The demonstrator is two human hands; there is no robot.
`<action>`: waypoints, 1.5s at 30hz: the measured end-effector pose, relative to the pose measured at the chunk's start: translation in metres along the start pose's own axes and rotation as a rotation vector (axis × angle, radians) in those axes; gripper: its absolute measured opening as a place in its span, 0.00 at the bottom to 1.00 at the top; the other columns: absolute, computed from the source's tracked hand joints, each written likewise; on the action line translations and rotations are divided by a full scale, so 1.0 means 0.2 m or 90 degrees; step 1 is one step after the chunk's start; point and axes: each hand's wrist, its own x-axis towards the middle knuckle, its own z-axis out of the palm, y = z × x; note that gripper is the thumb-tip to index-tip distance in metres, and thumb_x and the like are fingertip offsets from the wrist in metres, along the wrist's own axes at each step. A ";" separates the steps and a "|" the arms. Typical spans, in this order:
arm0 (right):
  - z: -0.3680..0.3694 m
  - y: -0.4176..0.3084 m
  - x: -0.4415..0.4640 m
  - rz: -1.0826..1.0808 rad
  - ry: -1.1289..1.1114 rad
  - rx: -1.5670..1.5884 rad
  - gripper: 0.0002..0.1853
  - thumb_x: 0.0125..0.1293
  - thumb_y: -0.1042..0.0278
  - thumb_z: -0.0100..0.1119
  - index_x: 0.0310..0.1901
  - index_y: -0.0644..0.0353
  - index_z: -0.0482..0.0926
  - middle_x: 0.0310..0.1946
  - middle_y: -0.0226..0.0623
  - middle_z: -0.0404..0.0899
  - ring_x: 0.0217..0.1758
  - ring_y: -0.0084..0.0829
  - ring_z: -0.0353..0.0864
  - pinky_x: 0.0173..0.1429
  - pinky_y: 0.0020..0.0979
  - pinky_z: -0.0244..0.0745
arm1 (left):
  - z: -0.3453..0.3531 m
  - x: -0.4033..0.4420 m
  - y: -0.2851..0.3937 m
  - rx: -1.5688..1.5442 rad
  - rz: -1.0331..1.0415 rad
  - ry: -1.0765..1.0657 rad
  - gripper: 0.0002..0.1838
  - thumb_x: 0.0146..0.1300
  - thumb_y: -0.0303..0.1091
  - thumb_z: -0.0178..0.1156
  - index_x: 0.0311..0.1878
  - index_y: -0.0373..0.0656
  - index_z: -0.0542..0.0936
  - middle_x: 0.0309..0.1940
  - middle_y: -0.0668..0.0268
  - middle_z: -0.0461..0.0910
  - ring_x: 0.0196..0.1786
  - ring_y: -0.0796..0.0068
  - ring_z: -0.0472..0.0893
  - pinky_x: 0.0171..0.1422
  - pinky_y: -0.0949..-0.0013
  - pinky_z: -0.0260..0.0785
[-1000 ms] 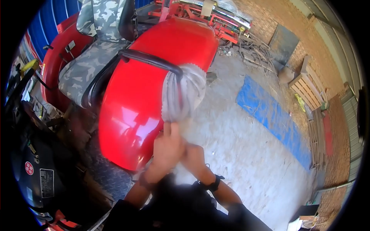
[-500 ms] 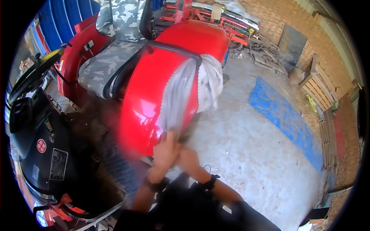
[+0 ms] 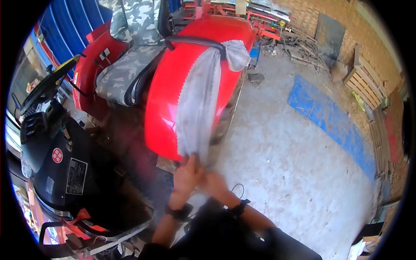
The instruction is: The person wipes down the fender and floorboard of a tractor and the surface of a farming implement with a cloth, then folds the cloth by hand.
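Note:
A long grey cloth (image 3: 197, 97) with zigzag-cut edges lies down the red fender (image 3: 162, 108) of a tractor. It passes around the black grab bar (image 3: 197, 42), and a short bunched end shows on the bar's far side. Near my body, my left hand (image 3: 186, 177) is closed around the gathered lower end of the cloth. Pressed close beside it, my right hand (image 3: 214, 187) is also closed at that gathered end; motion blurs its fingers. Both wrists carry dark bands.
Left of the fender are a camouflage seat (image 3: 125, 71), a steering wheel (image 3: 50, 84) and a black console (image 3: 56, 160). On the concrete floor (image 3: 277, 173) lies a blue sheet (image 3: 331, 125). A wooden pallet (image 3: 366, 84) leans at the right wall.
The cloth has slid around the grab bar toward me: its far end is much shorter, its near length longer. My hands have come slightly lower, away from the fender. The view has shifted a little.

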 end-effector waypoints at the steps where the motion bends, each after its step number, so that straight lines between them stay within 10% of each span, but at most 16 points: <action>1: -0.01 0.01 -0.01 0.008 0.001 0.005 0.14 0.65 0.57 0.58 0.32 0.62 0.79 0.23 0.53 0.80 0.27 0.56 0.81 0.33 0.53 0.74 | -0.05 0.03 0.04 0.004 0.007 0.000 0.19 0.61 0.45 0.65 0.51 0.46 0.75 0.38 0.51 0.79 0.39 0.43 0.81 0.41 0.48 0.74; 6: -0.07 0.12 -0.03 0.008 -0.005 -0.005 0.17 0.67 0.54 0.58 0.32 0.61 0.79 0.23 0.52 0.80 0.28 0.56 0.81 0.33 0.52 0.73 | -0.26 0.31 0.22 -0.017 0.150 0.131 0.13 0.61 0.39 0.68 0.40 0.42 0.79 0.36 0.55 0.77 0.38 0.49 0.80 0.42 0.53 0.74; 14: -0.35 0.17 0.17 0.039 -0.141 0.072 0.25 0.66 0.43 0.59 0.27 0.61 0.80 0.20 0.46 0.78 0.28 0.51 0.79 0.35 0.45 0.74 | -0.26 0.87 0.36 -0.027 0.285 0.157 0.32 0.70 0.39 0.58 0.72 0.35 0.62 0.68 0.40 0.65 0.69 0.40 0.66 0.73 0.52 0.59; 17: -0.55 -0.08 0.32 -0.008 0.016 0.075 0.17 0.66 0.53 0.62 0.35 0.63 0.79 0.28 0.45 0.80 0.31 0.47 0.80 0.38 0.42 0.75 | -0.22 0.93 0.36 0.020 0.256 0.124 0.36 0.72 0.43 0.53 0.76 0.35 0.56 0.73 0.39 0.57 0.75 0.40 0.58 0.78 0.51 0.51; 25: -0.69 -0.32 0.75 -0.272 0.283 0.019 0.21 0.63 0.67 0.63 0.58 0.59 0.76 0.61 0.49 0.71 0.59 0.48 0.75 0.60 0.41 0.72 | -0.27 0.95 0.15 0.045 0.195 0.127 0.38 0.70 0.49 0.55 0.78 0.42 0.55 0.77 0.44 0.51 0.78 0.42 0.52 0.80 0.51 0.45; 30: -0.58 -0.32 0.93 -0.284 0.228 -0.088 0.32 0.67 0.56 0.58 0.70 0.61 0.66 0.74 0.53 0.58 0.77 0.50 0.55 0.77 0.55 0.48 | -0.28 0.89 -0.02 0.058 0.124 0.155 0.42 0.67 0.51 0.58 0.79 0.46 0.54 0.78 0.48 0.49 0.78 0.45 0.52 0.80 0.50 0.44; 45: -0.27 -0.19 0.73 -0.385 0.077 -0.228 0.35 0.65 0.53 0.57 0.73 0.51 0.64 0.75 0.45 0.58 0.78 0.42 0.57 0.76 0.56 0.46 | -0.09 0.43 -0.27 0.034 -0.003 0.215 0.40 0.68 0.43 0.54 0.78 0.39 0.53 0.78 0.42 0.46 0.80 0.43 0.47 0.81 0.49 0.39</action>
